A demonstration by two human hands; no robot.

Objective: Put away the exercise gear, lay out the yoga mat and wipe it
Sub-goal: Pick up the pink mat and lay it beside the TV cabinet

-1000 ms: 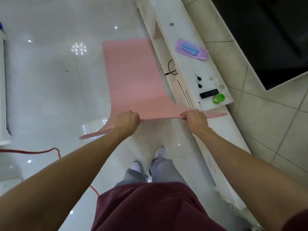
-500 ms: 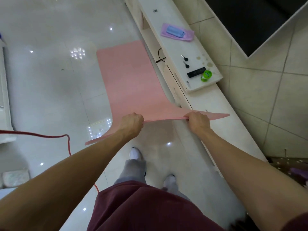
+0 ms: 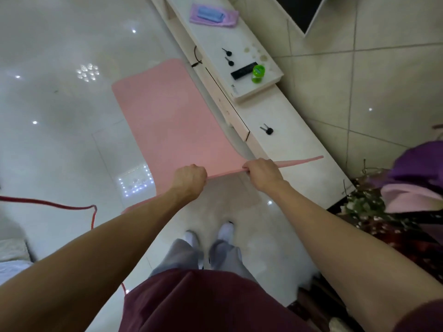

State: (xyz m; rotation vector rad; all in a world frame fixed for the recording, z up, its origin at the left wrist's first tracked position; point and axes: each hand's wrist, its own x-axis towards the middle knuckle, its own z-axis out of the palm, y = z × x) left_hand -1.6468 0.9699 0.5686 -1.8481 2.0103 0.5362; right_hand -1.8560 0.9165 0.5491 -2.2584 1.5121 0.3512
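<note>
The glossy white floor (image 3: 60, 144) takes most of the view. On it lies the pink yoga mat (image 3: 172, 121), unrolled away from the person. Its far end is flat on the floor, while its near end is lifted in the air. The mat runs just beside a long, low white tabletop (image 3: 294, 149) on the right, and the raised near corner of the mat reaches over this tabletop. At the right edge there is a bouquet in purple wrapping (image 3: 417, 173).

Both hands hold the near edge of the mat. The left hand (image 3: 190, 176) and the right hand (image 3: 263, 173) each have the fingers curled round the edge, with a short piece of the mat between them.

A thin red cable (image 3: 60, 206) lies on the floor at the left. On the higher part of the tabletop a purple cloth (image 3: 230, 20) lies at the far end. Nearer are a black remote (image 3: 243, 71) and a green container (image 3: 258, 73) just beside it. On the lower part lies a key with a black head (image 3: 267, 129).
</note>
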